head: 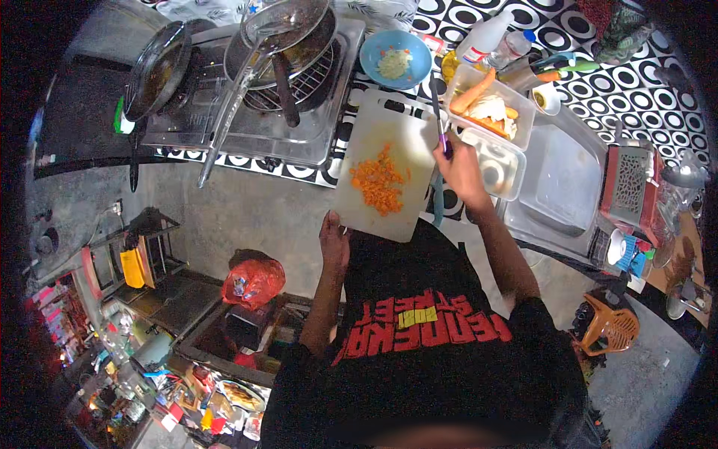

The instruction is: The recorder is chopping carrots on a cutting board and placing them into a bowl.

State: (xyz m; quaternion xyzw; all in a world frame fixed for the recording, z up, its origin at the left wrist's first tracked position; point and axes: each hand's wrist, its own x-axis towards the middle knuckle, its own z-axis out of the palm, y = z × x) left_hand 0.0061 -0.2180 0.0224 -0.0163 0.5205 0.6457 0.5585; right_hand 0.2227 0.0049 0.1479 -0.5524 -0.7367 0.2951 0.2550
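Observation:
A white plastic cutting board (387, 126) lies before me, its near edge jutting past the counter towards my shirt. Finely chopped carrot (378, 179) is heaped on its nearer half. My left hand (335, 238) grips the board's near left corner, thumb on top. In my right hand (461, 165) is a kitchen knife (441, 126) with a purple handle; its blade points away from me along the board's right edge. Beyond the board stands a blue bowl (367, 62) holding pale chopped bits and specks of orange.
Left is a gas stove (322, 143) with a pan (286, 90), a strainer (300, 11) and a tilted wok (160, 73). At right are a plastic container (519, 143) of carrots, a lidless clear container (513, 191), bottles (488, 36) and a sink (561, 174).

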